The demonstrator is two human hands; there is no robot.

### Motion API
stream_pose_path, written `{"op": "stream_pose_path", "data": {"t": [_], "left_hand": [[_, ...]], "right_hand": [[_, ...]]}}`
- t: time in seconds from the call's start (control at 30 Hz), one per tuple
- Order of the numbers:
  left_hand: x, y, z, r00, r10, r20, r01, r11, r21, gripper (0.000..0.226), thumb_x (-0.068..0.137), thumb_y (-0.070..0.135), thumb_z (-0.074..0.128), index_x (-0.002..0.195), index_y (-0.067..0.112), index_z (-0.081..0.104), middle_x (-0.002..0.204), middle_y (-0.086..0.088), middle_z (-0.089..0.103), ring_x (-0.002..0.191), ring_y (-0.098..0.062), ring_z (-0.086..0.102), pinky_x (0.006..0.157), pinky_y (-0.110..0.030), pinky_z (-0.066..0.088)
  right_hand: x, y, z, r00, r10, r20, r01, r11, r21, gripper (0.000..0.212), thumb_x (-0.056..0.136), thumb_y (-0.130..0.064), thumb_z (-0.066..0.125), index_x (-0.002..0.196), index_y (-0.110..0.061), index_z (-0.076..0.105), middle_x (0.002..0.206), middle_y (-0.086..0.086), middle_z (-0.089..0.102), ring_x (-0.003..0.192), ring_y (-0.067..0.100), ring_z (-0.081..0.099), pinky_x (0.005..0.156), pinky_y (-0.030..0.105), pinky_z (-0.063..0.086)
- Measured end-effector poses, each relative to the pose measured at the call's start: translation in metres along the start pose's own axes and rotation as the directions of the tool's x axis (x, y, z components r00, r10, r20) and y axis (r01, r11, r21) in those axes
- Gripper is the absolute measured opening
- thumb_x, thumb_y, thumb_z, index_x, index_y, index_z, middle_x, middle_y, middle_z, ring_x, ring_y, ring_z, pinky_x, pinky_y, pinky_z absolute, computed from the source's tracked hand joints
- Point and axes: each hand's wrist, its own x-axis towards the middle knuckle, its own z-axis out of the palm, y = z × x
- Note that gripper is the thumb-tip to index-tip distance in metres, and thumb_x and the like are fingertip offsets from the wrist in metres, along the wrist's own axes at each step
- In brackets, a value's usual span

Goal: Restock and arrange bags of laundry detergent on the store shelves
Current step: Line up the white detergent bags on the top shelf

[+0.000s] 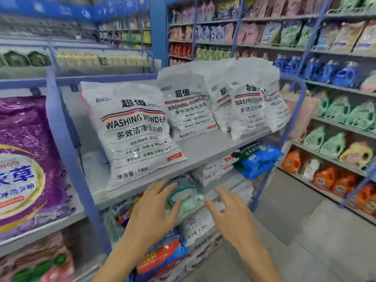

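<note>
Washing powder bags (248, 106) stand bunched along the grey shelf (213, 147) at mid-frame, and the nearest bag (134, 135) leans back at centre left. Just below the shelf edge, in the lower centre, both hands are out. The left hand (154, 208) has its grip spread, fingers over a green bag (187, 196) on the shelf beneath, though contact is hard to tell. The right hand (230, 210) also has its grip spread and holds nothing. There's a purple bag (26, 159) at far left and orange bottles (325, 178) at lower right.
</note>
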Motion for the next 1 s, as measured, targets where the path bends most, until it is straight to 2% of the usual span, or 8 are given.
{"op": "stream_pose_path", "data": {"t": [0.17,0.33,0.47,0.53,0.67,0.8,0.9,1.0], "left_hand": [[0.038,0.0,-0.014,0.945,-0.097,-0.312,0.082,0.995,-0.061,0.049,0.095,0.043,0.062,0.142,0.028,0.058,0.143,0.019,0.05,0.139,-0.011,0.045,0.117,-0.037,0.037],[0.07,-0.018,-0.02,0.825,-0.297,-0.48,0.328,0.944,-0.02,0.06,0.097,0.056,0.049,0.149,0.026,0.048,0.158,0.003,0.04,0.149,-0.023,0.032,0.118,-0.048,0.035],[0.085,-0.028,-0.024,0.696,-0.536,-0.477,0.566,0.819,-0.094,0.092,0.087,0.074,0.043,0.161,0.026,0.017,0.169,0.001,0.013,0.155,-0.023,0.014,0.124,-0.049,0.023],[0.091,-0.029,-0.028,0.652,-0.597,-0.468,0.594,0.785,-0.174,0.098,0.083,0.074,0.052,0.162,0.03,0.013,0.168,0.005,0.018,0.154,-0.018,0.021,0.123,-0.045,0.026],[0.1,-0.021,-0.037,0.628,-0.605,-0.49,0.523,0.794,-0.31,0.082,0.079,0.063,0.074,0.144,0.061,0.023,0.132,0.049,0.046,0.119,0.022,0.045,0.092,-0.019,0.043],[0.107,-0.031,-0.049,0.617,-0.691,-0.377,0.53,0.719,-0.45,0.089,0.068,0.062,0.085,0.143,0.049,0.037,0.128,0.03,0.062,0.113,0.004,0.06,0.087,-0.03,0.051],[0.114,-0.032,-0.062,0.656,-0.719,-0.231,0.489,0.638,-0.595,0.061,0.073,0.034,0.088,0.125,0.04,0.056,0.1,0.031,0.073,0.09,0.006,0.071,0.064,-0.009,0.052],[0.117,-0.037,-0.067,0.666,-0.736,-0.118,0.468,0.536,-0.703,0.054,0.072,0.026,0.088,0.12,0.035,0.064,0.1,0.021,0.077,0.089,0.0,0.074,0.076,-0.022,0.056]], "right_hand": [[0.081,-0.021,-0.013,0.985,-0.16,0.065,0.156,0.985,0.069,0.06,0.099,-0.067,0.04,0.152,-0.038,0.041,0.157,-0.019,0.039,0.145,0.004,0.034,0.118,0.03,0.031],[0.161,-0.042,0.0,0.923,-0.358,0.143,0.319,0.917,0.239,0.068,0.098,-0.066,0.043,0.156,-0.034,0.033,0.16,-0.016,0.035,0.146,0.005,0.032,0.121,0.032,0.03],[0.208,-0.052,0.013,0.87,-0.42,0.259,0.299,0.867,0.399,0.086,0.091,-0.073,0.05,0.161,-0.034,0.017,0.165,-0.016,0.024,0.151,0.009,0.027,0.122,0.037,0.029],[0.223,-0.058,0.018,0.839,-0.433,0.33,0.245,0.842,0.481,0.085,0.086,-0.076,0.056,0.156,-0.04,0.024,0.162,-0.019,0.031,0.145,0.008,0.036,0.118,0.039,0.035],[0.233,-0.071,0.031,0.766,-0.498,0.406,0.162,0.762,0.627,0.059,0.075,-0.07,0.075,0.12,-0.061,0.038,0.131,-0.032,0.054,0.116,-0.007,0.055,0.099,0.028,0.049],[0.242,-0.084,0.043,0.764,-0.478,0.434,0.054,0.717,0.695,0.098,0.06,-0.065,0.089,0.135,-0.041,0.031,0.127,-0.031,0.055,0.113,-0.006,0.057,0.088,0.019,0.049],[0.248,-0.091,0.049,0.769,-0.457,0.447,-0.013,0.688,0.726,0.097,0.057,-0.05,0.097,0.132,-0.035,0.037,0.125,-0.025,0.06,0.111,-0.003,0.061,0.089,0.022,0.053],[0.257,-0.09,0.051,0.781,-0.459,0.423,-0.028,0.651,0.758,0.08,0.061,-0.034,0.098,0.127,-0.035,0.053,0.118,-0.019,0.071,0.107,0.002,0.068,0.085,0.022,0.058]]}}
